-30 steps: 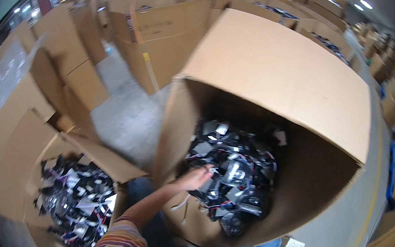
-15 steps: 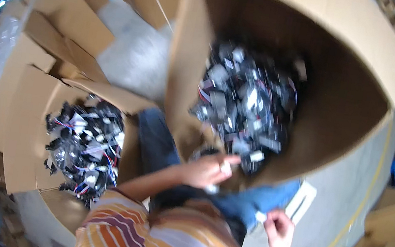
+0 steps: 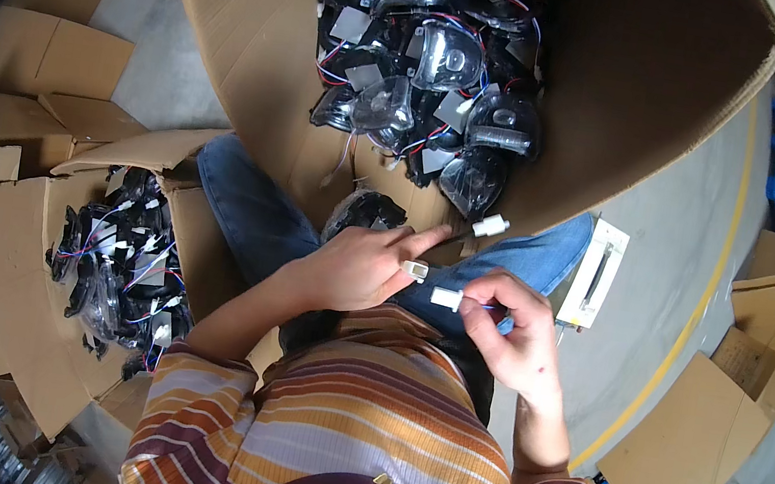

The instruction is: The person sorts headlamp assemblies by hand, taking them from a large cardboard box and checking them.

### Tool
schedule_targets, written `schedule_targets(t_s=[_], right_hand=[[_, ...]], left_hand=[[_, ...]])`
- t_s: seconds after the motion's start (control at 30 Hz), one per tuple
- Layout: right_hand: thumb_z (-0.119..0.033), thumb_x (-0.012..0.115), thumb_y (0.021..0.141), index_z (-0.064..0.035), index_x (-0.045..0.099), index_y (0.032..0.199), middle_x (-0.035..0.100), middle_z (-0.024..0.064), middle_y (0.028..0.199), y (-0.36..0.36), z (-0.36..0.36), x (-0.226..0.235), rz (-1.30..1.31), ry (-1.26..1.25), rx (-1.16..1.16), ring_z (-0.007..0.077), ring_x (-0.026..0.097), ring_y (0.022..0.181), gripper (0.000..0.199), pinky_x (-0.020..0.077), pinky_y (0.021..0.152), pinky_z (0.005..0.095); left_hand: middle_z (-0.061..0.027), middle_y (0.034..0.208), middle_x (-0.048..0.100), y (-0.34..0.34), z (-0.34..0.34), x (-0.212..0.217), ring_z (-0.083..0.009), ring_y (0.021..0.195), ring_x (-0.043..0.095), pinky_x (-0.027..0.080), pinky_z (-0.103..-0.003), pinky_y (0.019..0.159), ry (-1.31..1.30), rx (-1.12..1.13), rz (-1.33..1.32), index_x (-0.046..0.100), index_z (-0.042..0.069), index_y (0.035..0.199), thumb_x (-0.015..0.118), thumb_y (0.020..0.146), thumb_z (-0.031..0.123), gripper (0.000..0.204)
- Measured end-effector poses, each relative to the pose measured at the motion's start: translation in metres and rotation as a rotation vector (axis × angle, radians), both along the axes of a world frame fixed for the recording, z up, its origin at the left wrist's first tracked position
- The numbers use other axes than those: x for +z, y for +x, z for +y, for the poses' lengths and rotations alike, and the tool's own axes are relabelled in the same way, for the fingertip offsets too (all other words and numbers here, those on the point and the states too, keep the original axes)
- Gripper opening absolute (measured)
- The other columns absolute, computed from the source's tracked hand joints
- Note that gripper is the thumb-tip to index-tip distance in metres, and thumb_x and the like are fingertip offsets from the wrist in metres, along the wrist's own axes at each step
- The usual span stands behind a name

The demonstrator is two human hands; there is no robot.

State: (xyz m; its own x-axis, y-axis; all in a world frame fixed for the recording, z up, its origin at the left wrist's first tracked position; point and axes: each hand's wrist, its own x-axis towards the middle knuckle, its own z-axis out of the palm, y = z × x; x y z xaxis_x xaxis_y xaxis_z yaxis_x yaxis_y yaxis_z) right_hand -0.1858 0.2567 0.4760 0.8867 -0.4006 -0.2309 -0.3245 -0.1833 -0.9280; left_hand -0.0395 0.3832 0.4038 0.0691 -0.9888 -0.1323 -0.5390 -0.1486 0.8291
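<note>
My left hand (image 3: 356,267) is closed around a small white plug connector (image 3: 414,270), its index finger stretched out. Just past that fingertip is another white connector (image 3: 490,226) on a dark lead. My right hand (image 3: 512,331) pinches a white connector (image 3: 446,297) with thin coloured wires behind it. The two held connectors are close together but apart. Beyond my left hand sits a dark, rounded lamp-like part (image 3: 367,213), partly hidden by the hand. In front, a big cardboard box (image 3: 606,164) holds several clear-and-black lamp units (image 3: 449,57) with wires and pale square tags.
A second cardboard box (image 3: 16,279) at the left holds similar wired lamp units (image 3: 121,269). On the floor beside my right knee lies a white device with a dark slot (image 3: 596,274). Flattened cardboard (image 3: 687,438) lies at the right, past a yellow floor line (image 3: 677,367).
My right hand has come in leftward and forward, bringing its connector close to the left hand's. The view has shifted, and the large box appears farther up.
</note>
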Motion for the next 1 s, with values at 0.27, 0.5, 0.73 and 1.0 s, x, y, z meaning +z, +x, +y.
schedule_targets(t_s=[0.27,0.5,0.73,1.0], right_hand=[[0.001,0.058,0.068,0.0,0.056,0.076,0.053,0.0059,0.07,0.001,-0.023,-0.004,-0.067,-0.109,0.297,0.0169,0.051,0.063,0.008,0.0404,0.055,0.0259],[0.002,0.056,0.067,-0.0008,0.056,0.075,0.053,0.0068,0.069,-0.003,-0.026,-0.008,-0.082,-0.026,0.374,0.0203,0.051,0.065,0.008,0.041,0.055,0.0287],[0.001,0.056,0.065,-0.0005,0.051,0.07,0.05,0.0086,0.067,-0.007,-0.021,-0.008,-0.013,-0.212,0.338,0.0238,0.05,0.062,0.007,0.0395,0.053,0.0317],[0.001,0.055,0.066,0.0,0.051,0.072,0.048,0.0093,0.067,-0.015,-0.021,-0.008,-0.01,-0.163,0.142,0.0232,0.05,0.061,0.007,0.0406,0.054,0.03]], left_hand=[[-0.0182,0.078,0.055,0.01,-0.009,0.013,-0.0335,0.074,0.053,0.041,-0.038,0.069,0.141,-0.528,0.285,0.038,0.002,0.117,0.038,0.083,0.021,0.038],[-0.02,0.08,0.055,0.007,-0.027,0.016,-0.0327,0.077,0.052,0.039,-0.039,0.072,0.265,-0.841,0.35,0.045,-0.001,0.1,0.032,0.085,0.024,0.032],[-0.0216,0.072,0.054,0.006,-0.03,0.009,-0.0358,0.071,0.052,0.039,-0.041,0.069,0.323,-0.838,0.292,0.051,-0.004,0.078,0.032,0.085,0.029,0.039],[-0.0164,0.075,0.055,0.001,-0.013,0.0,-0.0314,0.073,0.053,0.042,-0.036,0.067,0.235,-0.567,0.279,0.052,-0.002,0.082,0.041,0.084,0.021,0.025]])
